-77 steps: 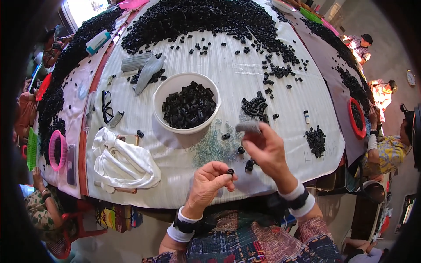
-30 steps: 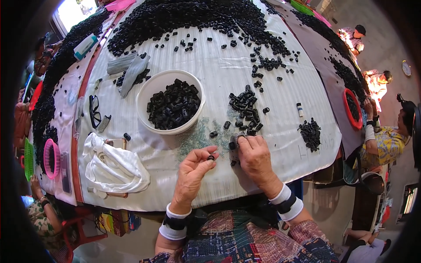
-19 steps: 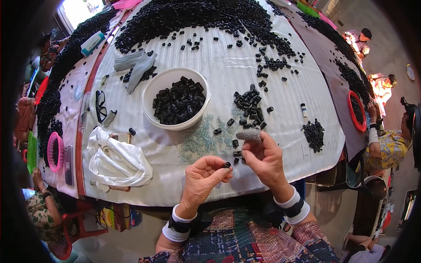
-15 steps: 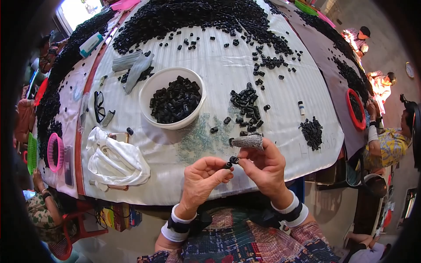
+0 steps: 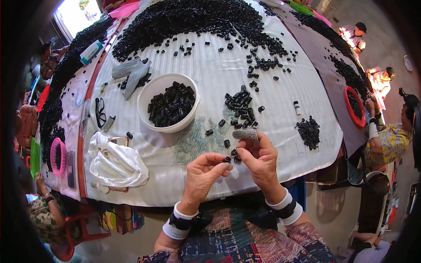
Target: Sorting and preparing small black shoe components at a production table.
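Before me, both hands are close together over the near edge of the white cloth. Thumb and forefinger of my left hand (image 5: pixel 202 176) pinch a small black plastic piece (image 5: pixel 226 159). My right hand (image 5: pixel 262 163) wears a grey knitted finger cover (image 5: pixel 246 134) on one finger. Between its thumb and fingers is another small black part (image 5: pixel 235 154), mostly hidden. Just beyond them lies a loose heap of short black plastic cylinders (image 5: pixel 240 104). Scattered small pale-green coils (image 5: pixel 193 142), which look like springs, lie left of that heap.
A white bowl (image 5: pixel 141 107) holds many black cylinders. Nearby are a bunched white cloth (image 5: pixel 116 162), eyeglasses (image 5: pixel 100 112) and grey fabric strips (image 5: pixel 137 79). Rightward sit a small black pile (image 5: pixel 309 133) and a little bottle (image 5: pixel 297 108). A huge black heap (image 5: pixel 193 19) covers the far side. Other people sit around.
My right hand has shifted slightly left and its finger cover has tilted. The small black parts at my fingertips are now a little farther apart. The whole view has moved slightly.
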Demonstrator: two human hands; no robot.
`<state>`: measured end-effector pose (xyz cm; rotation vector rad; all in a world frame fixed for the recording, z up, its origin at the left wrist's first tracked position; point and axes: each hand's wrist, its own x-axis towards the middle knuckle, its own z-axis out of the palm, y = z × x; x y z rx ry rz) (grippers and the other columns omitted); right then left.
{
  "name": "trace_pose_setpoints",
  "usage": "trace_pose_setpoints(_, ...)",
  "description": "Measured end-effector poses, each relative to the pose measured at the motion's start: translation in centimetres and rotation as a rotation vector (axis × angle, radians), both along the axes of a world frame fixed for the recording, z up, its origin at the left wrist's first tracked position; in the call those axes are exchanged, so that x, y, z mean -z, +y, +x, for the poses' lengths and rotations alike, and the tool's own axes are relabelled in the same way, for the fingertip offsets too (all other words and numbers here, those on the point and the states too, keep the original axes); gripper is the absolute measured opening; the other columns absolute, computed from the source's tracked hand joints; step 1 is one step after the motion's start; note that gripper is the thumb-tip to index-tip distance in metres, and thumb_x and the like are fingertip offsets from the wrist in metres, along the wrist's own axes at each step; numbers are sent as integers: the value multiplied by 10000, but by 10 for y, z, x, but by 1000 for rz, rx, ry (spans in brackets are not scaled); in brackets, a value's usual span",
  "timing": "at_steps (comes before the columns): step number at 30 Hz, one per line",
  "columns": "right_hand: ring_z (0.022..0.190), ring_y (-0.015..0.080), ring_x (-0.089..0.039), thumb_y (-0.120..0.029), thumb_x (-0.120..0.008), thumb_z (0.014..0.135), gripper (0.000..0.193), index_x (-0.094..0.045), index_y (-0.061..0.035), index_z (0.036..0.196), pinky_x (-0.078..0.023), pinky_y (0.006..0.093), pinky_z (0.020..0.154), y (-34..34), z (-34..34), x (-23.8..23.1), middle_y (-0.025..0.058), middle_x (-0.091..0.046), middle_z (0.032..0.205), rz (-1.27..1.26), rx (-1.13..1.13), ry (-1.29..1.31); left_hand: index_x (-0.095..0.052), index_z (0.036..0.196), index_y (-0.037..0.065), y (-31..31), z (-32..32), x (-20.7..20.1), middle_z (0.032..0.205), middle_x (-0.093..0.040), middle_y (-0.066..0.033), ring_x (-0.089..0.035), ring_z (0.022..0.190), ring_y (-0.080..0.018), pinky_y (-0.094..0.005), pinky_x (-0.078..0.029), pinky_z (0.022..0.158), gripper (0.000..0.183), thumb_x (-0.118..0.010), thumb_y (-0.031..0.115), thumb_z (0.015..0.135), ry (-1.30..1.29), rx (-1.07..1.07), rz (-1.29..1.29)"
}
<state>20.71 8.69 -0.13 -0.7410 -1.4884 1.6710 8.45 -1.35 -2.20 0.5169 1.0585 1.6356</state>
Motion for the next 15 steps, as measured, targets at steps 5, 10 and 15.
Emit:
trace_pose_setpoints(5, 783, 69, -563, 40, -583, 820, 295, -516, -5, 1104, -469, 196, 693, 4, 1, 7, 9, -580, 872, -116, -22, 82, -584, 973, -36, 16, 1, 3, 1055, -618, -143, -640, 846, -165, -242, -536, 708, 131, -593, -8, 845, -40, -7, 14)
trace_pose_setpoints(10, 754, 76, -569, 41, -573, 827, 294, -507, 2, 1110, -489, 203, 657, 10, 0, 5, 15, -575, 860, -128, -19, 52, -581, 952, -32, 27, 0, 6, 927, -642, -110, -628, 768, -144, -239, -526, 686, 128, -616, -10, 831, -23, -11, 15)
trace_pose_setpoints(15, 698, 60, -556, 26, -576, 830, 255, -524, -7, 1078, -474, 190, 615, 4, -9, 2, 5, -575, 846, -116, 37, 72, -561, 962, -36, 35, 2, 6, 885, -636, -81, -626, 782, -117, -229, -528, 704, 176, -640, -43, 805, -54, -43, 18)
